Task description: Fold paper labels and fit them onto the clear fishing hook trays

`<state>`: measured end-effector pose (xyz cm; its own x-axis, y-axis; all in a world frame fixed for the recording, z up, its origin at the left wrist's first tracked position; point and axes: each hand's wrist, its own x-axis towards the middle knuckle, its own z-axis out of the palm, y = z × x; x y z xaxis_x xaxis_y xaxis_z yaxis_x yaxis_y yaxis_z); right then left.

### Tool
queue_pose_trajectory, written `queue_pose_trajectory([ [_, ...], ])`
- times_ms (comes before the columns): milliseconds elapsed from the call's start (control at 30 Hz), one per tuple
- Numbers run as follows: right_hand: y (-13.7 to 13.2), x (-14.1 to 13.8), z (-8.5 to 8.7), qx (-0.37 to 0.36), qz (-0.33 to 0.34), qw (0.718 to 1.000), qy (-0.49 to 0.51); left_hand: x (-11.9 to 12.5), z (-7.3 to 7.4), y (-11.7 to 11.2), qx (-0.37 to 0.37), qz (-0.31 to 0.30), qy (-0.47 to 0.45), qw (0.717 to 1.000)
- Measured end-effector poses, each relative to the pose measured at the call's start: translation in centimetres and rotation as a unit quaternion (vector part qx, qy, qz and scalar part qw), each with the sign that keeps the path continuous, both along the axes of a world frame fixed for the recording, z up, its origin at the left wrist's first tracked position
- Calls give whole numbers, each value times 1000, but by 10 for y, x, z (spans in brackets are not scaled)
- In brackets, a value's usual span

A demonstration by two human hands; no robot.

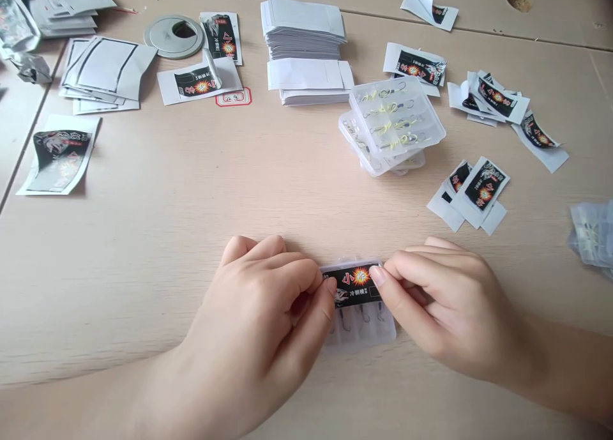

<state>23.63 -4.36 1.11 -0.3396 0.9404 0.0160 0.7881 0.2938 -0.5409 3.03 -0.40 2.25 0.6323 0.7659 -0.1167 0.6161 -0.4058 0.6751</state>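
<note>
A clear plastic box of fish hooks (359, 328) lies on the table in front of me, its hooks showing through the lower part of the lid. Across its upper part lies a black sticker (352, 287) with red and white lettering and an orange burst. My left hand (268, 312) pinches the sticker's left end between thumb and forefinger. At the right end, my right hand (440, 299) pinches it the same way. The left fingers hide the box's left side. Whether the sticker is fully stuck down I cannot tell.
Stacked hook boxes (397, 121) stand beyond my hands, beside piles of white sticker backings (306, 31). Loose black stickers (483, 184) lie at the right, more bagged boxes (594, 232) at the right edge. A peeled sticker (60, 156) and a grey disc (167, 37) are at the left.
</note>
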Motion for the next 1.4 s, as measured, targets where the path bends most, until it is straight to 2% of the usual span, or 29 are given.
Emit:
queue_pose_trajectory([
  [533, 1, -2, 0, 16, 1, 1000, 2, 2, -4, 4, 25, -4, 3, 1000],
  [1400, 2, -4, 0, 27, -10, 1000, -8, 4, -2, 6, 23, 8, 11, 1000],
])
